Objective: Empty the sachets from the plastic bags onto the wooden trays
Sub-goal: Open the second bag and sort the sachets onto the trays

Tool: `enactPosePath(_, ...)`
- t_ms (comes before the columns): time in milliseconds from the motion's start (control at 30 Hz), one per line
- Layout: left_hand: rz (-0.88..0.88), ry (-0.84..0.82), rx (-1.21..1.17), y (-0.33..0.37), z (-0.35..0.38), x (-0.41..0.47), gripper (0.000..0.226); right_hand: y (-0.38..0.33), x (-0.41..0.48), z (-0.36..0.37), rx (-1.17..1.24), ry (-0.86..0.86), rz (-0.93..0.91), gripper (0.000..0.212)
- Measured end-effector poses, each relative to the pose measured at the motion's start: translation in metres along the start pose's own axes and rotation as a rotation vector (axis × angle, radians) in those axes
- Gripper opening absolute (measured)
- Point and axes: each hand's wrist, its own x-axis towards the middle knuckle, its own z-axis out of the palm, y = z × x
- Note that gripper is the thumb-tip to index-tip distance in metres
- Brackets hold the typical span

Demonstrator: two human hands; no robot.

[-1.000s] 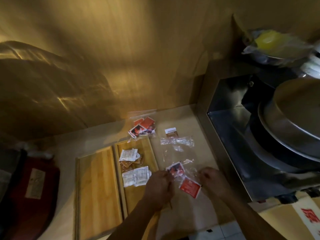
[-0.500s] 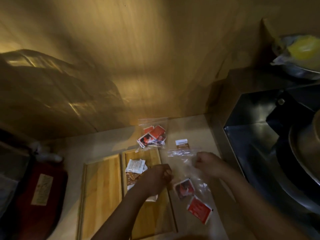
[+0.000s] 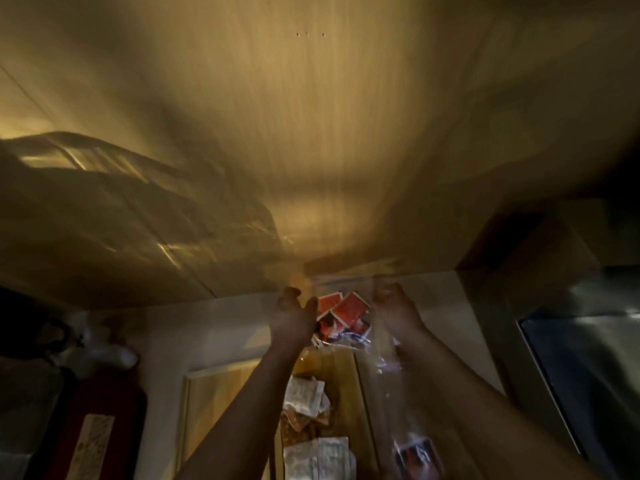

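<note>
A clear plastic bag of red sachets [image 3: 346, 311] lies at the back of the counter against the wall. My left hand [image 3: 294, 317] is at its left edge, thumb and fingers apart. My right hand [image 3: 394, 306] has its fingers curled on the bag's right edge, blurred. Nearer to me, the right wooden tray [image 3: 341, 365] holds white and brown sachets [image 3: 304, 398]. The left wooden tray [image 3: 214, 403] is bare. An emptied clear bag [image 3: 388, 372] lies right of the trays, and a loose picture sachet [image 3: 417, 457] lies further down.
A wood-grain wall [image 3: 311, 150] rises right behind the bag. A steel appliance [image 3: 571, 358] borders the counter on the right. A dark red object [image 3: 100, 414] with a pale label stands on the left.
Both hands left the loose sachets near the front and reached forward to the bag of red sachets at the wall. The view tilted up and forward.
</note>
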Motion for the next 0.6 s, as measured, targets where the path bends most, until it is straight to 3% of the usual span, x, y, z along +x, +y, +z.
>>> enactPosePath(100,-0.147,-0.084,-0.249,-0.030,0.027,0.031,0.059,-0.004,0.004,0.014,0.257,0.026,0.147,0.042)
enactPosePath(167,-0.231,-0.114,-0.346,-0.050,0.045,0.050,0.059,-0.007,0.007,0.022,0.350,0.036,0.210,0.047)
enactPosePath(233,-0.294,-0.131,-0.402,-0.031,0.038,0.038,0.058,-0.008,0.013,0.029,0.379,0.047,0.245,0.039)
enactPosePath(367,-0.330,-0.215,-0.479,-0.009,0.020,0.019,0.014,-0.015,0.005,0.028,0.477,0.026,0.244,0.007)
enactPosePath(433,-0.293,-0.239,-0.538,-0.009,0.010,0.013,0.019,-0.014,-0.001,0.022,0.556,-0.045,0.203,0.016)
enactPosePath(600,-0.201,-0.240,-0.650,-0.003,-0.018,-0.014,0.025,-0.021,-0.024,0.009,0.568,-0.114,0.078,0.013)
